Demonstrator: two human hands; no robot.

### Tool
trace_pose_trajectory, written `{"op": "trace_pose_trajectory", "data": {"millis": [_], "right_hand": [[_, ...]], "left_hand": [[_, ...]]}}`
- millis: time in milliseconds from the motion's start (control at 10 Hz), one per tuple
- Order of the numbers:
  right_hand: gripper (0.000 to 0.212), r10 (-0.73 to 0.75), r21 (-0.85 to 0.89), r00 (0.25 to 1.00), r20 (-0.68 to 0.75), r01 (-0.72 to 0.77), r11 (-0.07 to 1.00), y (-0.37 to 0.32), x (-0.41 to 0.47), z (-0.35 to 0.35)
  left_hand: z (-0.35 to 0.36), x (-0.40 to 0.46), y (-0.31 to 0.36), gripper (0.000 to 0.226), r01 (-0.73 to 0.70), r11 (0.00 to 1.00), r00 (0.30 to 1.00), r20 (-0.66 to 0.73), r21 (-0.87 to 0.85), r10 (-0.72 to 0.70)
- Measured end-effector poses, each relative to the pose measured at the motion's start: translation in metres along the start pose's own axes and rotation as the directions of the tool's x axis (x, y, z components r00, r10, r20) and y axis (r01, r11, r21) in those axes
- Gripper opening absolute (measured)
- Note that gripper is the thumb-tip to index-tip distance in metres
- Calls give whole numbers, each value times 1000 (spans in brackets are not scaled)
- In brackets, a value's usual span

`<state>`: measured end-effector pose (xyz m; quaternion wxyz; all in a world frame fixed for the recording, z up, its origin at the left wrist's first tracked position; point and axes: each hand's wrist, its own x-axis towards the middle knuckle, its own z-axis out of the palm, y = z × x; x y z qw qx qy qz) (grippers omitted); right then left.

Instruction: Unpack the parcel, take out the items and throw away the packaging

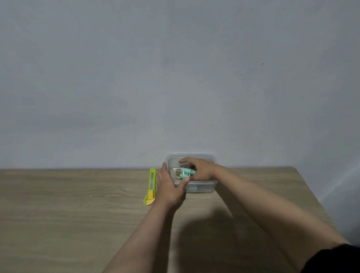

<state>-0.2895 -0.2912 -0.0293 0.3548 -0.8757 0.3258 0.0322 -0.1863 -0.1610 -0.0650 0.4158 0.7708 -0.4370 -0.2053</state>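
A clear plastic box [206, 186] stands at the far edge of the wooden table, against the wall. My right hand [199, 169] reaches into it from the right, its fingers closed around a small mint-green item [187, 172] held just above the box's inside. My left hand [169, 186] grips the box's near-left corner, thumb over the rim, fingers along the left side. Other pale contents lie in the box, partly hidden by both hands.
A green and yellow utility knife [150, 186] lies on the wooden table [75, 213] just left of my left hand. A grey wall [172, 74] rises directly behind the box. The table's right edge runs diagonally at the right.
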Motion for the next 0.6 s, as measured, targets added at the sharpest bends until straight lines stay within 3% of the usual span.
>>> {"op": "trace_pose_trajectory", "data": {"millis": [100, 200, 300, 500, 600], "right_hand": [[58, 18, 109, 991, -135, -3, 994, 0, -10, 0], [38, 8, 103, 927, -375, 33, 994, 1, -27, -1], [42, -11, 6, 878, -479, 15, 1000, 7, -46, -1], [79, 129, -11, 920, -369, -143, 990, 10, -66, 12], [76, 110, 83, 876, -470, -80, 993, 0, -71, 18]], "left_hand": [[-1, -1, 2, 97, -3, 1000, 1000, -1, 8, 3], [-2, -1, 1, 98, 1, 1000, 1000, 1, 26, -2], [-5, -1, 6, 98, 49, 993, 999, 10, 108, -51], [-12, -5, 22, 98, 150, 960, 987, 23, 235, -160], [-11, -9, 31, 96, 111, 985, 991, -93, 134, -99]]}}
